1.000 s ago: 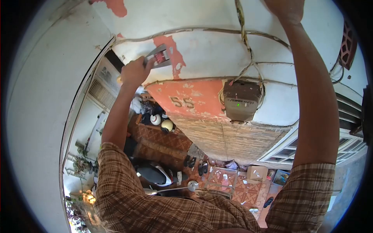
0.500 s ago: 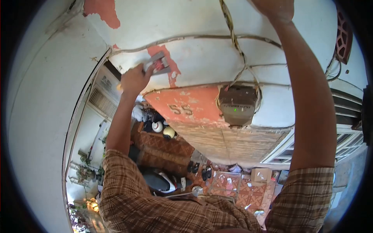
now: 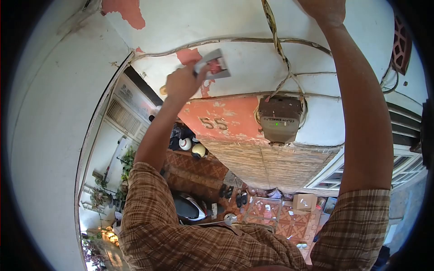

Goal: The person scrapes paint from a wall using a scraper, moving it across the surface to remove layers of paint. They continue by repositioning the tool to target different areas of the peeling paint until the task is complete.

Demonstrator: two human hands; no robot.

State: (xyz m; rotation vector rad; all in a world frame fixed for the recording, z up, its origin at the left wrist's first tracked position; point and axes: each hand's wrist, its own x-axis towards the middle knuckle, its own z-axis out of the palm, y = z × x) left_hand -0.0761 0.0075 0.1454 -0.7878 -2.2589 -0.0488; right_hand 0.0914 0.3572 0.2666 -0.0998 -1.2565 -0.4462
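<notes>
My left hand (image 3: 181, 82) is raised and grips a flat metal scraper (image 3: 212, 64), its blade lying against the white wall (image 3: 253, 58) over a patch of bare orange (image 3: 189, 56). At the top edge my right hand (image 3: 326, 11) reaches up to the wall near a bundle of cables (image 3: 276, 40); its fingers are cut off by the frame. A brown electrical box (image 3: 279, 117) with a green light is fixed below the cables, to the right of the scraper.
An orange band marked 55 (image 3: 212, 123) runs under the white paint, with a rough brown surface (image 3: 266, 165) below it. Far beneath are a parked scooter (image 3: 190, 208), helmets (image 3: 191, 147), shoes (image 3: 235, 196), cardboard boxes (image 3: 300, 202) and patterned floor tiles. A window grille (image 3: 409, 169) stands at the right.
My left hand has carried the scraper to the right along the wall, from the left orange patch toward the cables. My right arm has stayed raised in place.
</notes>
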